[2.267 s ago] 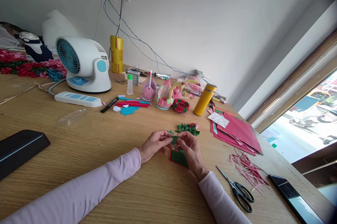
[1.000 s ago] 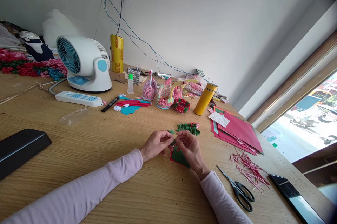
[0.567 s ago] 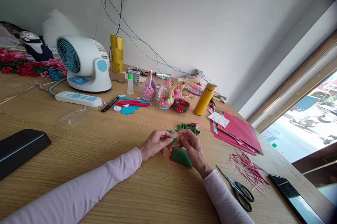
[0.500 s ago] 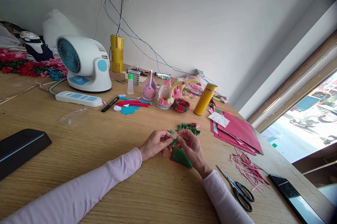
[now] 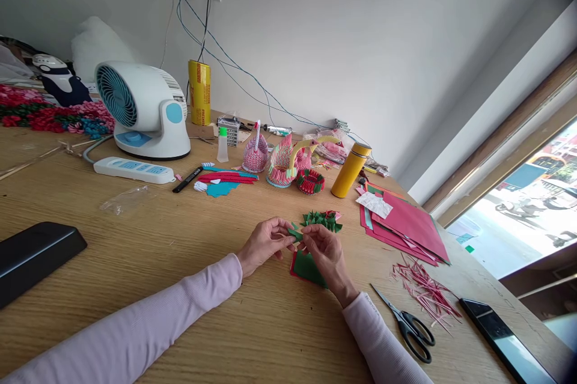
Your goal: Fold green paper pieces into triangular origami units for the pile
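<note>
Between my fingertips is a small piece of green paper (image 5: 295,234), partly hidden by the fingers. My left hand (image 5: 267,242) pinches its left side, and my right hand (image 5: 323,249) pinches its right side. Beneath my right hand lies a stack of green and red paper (image 5: 308,268), partly covered by that hand. Just beyond my fingers sits a pile of folded green paper pieces (image 5: 321,220) with a little pink among them.
Scissors (image 5: 406,325) lie right of my right forearm, near pink paper strips (image 5: 426,291) and a phone (image 5: 500,336). Red paper sheets (image 5: 410,225) and a yellow bottle (image 5: 351,170) are farther back. Folded-paper swans (image 5: 282,167) and a fan (image 5: 144,107) stand behind.
The green paper between my fingertips has been turned and raised slightly, now showing as a narrow folded shape. Both hands stay nearly in place, my right hand shifting slightly left.
</note>
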### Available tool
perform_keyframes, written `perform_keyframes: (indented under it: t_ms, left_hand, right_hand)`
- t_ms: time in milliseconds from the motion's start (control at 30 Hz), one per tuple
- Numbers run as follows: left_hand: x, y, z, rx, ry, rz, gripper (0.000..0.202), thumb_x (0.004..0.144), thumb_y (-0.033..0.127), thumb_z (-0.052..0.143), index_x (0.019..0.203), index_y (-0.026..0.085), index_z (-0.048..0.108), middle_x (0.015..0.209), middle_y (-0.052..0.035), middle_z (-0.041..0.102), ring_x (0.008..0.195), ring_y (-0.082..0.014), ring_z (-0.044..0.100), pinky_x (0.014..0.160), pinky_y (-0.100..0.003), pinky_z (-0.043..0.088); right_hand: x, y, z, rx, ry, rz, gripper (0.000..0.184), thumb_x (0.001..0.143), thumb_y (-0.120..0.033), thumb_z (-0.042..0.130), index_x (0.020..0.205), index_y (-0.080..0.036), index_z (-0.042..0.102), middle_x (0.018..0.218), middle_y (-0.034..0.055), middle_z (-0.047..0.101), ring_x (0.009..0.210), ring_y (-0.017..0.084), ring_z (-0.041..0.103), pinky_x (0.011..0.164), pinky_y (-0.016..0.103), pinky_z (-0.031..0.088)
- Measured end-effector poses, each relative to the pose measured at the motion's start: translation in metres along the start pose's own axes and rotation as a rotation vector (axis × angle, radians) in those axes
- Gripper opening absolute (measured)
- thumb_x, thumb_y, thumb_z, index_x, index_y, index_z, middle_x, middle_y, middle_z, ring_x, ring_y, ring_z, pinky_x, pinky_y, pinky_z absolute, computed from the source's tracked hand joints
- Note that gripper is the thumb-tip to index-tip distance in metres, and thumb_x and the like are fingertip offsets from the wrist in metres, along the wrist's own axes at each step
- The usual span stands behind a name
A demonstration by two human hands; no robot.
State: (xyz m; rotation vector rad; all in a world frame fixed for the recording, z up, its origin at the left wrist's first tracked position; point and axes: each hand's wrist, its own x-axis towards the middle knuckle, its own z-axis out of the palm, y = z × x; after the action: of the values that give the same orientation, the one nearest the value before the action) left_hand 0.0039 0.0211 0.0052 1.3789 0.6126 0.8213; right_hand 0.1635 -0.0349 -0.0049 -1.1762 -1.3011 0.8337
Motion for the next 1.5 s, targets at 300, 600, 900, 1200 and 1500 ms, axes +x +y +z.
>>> perform_keyframes:
  t_ms: [300, 600, 900, 1200, 1500]
  left_hand:
    - [0.001, -0.003, -0.001, 0.066, -0.014, 0.038, 0.029, 0.076, 0.033, 0.061, 0.093, 0.01, 0.063, 0.077, -0.0058, 0.065, 0.067, -0.0157, 0.064, 0.044, -0.018, 0.044]
    - [0.0, -0.002, 0.001, 0.058, -0.009, 0.015, 0.031, 0.075, 0.032, 0.062, 0.095, 0.009, 0.066, 0.08, -0.0082, 0.068, 0.066, -0.0167, 0.066, 0.042, -0.017, 0.044]
    - [0.002, -0.007, 0.0, 0.025, -0.063, -0.014, 0.036, 0.077, 0.034, 0.062, 0.103, 0.008, 0.066, 0.084, -0.0106, 0.069, 0.071, -0.0176, 0.067, 0.044, -0.018, 0.048]
    - [0.003, -0.011, -0.001, 0.005, -0.065, -0.013, 0.037, 0.078, 0.035, 0.062, 0.103, 0.009, 0.066, 0.087, -0.0107, 0.069, 0.072, -0.0185, 0.067, 0.047, -0.02, 0.052]
    - [0.001, -0.009, 0.001, 0.13, -0.058, 0.069, 0.031, 0.079, 0.034, 0.059, 0.097, 0.01, 0.068, 0.082, -0.0079, 0.069, 0.069, -0.0186, 0.068, 0.045, -0.02, 0.052]
  right_hand:
    - [-0.003, -0.005, 0.004, -0.063, -0.019, 0.011, 0.026, 0.08, -0.042, 0.06, 0.088, -0.017, 0.059, 0.076, 0.0032, 0.064, 0.065, 0.016, 0.064, 0.055, 0.024, 0.049]
    - [-0.006, -0.008, 0.006, -0.407, 0.053, -0.142, 0.018, 0.082, -0.035, 0.058, 0.084, -0.017, 0.059, 0.073, 0.0014, 0.063, 0.054, 0.011, 0.056, 0.048, 0.02, 0.04]
    - [-0.008, -0.009, 0.006, -0.426, 0.064, -0.131, 0.016, 0.086, -0.032, 0.051, 0.08, -0.018, 0.056, 0.069, -0.0002, 0.06, 0.052, 0.012, 0.06, 0.049, 0.02, 0.041]
    - [-0.008, -0.011, 0.007, -0.435, 0.058, -0.148, 0.015, 0.086, -0.03, 0.051, 0.079, -0.018, 0.056, 0.069, 0.0, 0.06, 0.052, 0.012, 0.06, 0.049, 0.02, 0.041]
    - [-0.009, -0.011, 0.006, -0.327, 0.02, -0.05, 0.026, 0.088, -0.04, 0.048, 0.081, -0.017, 0.056, 0.064, 0.0008, 0.059, 0.055, 0.014, 0.06, 0.049, 0.021, 0.042]
